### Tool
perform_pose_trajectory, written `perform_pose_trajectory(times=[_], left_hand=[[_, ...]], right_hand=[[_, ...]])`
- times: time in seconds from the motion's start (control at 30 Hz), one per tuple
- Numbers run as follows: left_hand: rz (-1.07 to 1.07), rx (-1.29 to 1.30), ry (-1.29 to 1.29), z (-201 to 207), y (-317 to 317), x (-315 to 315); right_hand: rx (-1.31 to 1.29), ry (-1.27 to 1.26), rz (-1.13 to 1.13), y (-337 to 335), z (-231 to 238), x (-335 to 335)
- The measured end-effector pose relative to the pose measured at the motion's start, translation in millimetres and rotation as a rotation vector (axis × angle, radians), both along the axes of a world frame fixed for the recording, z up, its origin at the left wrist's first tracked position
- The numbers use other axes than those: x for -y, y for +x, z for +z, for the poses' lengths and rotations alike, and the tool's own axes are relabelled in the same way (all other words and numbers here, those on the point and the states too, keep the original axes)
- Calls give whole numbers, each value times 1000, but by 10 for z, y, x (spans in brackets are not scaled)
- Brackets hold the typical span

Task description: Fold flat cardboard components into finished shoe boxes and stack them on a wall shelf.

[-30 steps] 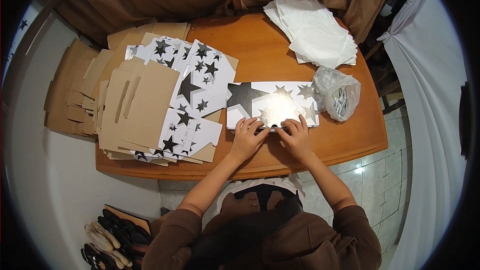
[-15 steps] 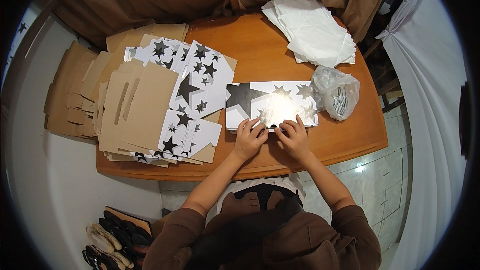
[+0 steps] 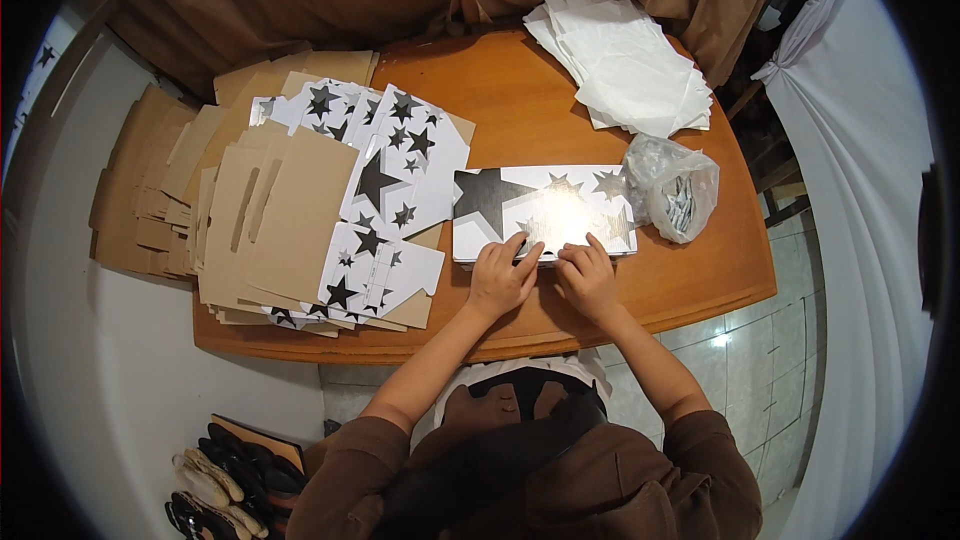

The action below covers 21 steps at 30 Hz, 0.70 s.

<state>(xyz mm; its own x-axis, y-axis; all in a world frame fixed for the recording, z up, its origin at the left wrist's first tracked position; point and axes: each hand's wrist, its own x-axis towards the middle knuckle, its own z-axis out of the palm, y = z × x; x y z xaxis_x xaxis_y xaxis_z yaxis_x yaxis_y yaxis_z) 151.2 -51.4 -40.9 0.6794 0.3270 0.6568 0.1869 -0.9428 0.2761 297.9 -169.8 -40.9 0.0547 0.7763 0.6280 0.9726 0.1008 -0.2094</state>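
A closed white cardboard box with black and grey stars lies on the wooden table in front of me, its lid shining under the light. My left hand is at the middle of the box's near edge, index finger stretched onto the lid and the other fingers bent. Just to its right, my right hand grips the same edge with its fingertips on the lid. A small dark notch shows in the edge between the two hands. Both thumbs are low at the front side, partly hidden.
Flat unfolded star-printed cartons and brown cardboard blanks are piled at the left. White paper sheets lie at the back right. An open clear plastic bag of small silvery packets touches the box's right end. Shoes stand at the lower left.
My left index finger has reached a little further onto the lid. My right-hand fingers have shifted slightly along the near edge. The box stays in place.
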Motion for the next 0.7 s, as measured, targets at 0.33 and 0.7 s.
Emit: perform_pose_trajectory(times=[0.33,0.7], left_hand=[[-4,-91,16,66,43,-49],[-18,-90,0,6,79,-104]], right_hand=[[-169,-349,268,426,438,-160],[112,-440,79,498,261,-203]])
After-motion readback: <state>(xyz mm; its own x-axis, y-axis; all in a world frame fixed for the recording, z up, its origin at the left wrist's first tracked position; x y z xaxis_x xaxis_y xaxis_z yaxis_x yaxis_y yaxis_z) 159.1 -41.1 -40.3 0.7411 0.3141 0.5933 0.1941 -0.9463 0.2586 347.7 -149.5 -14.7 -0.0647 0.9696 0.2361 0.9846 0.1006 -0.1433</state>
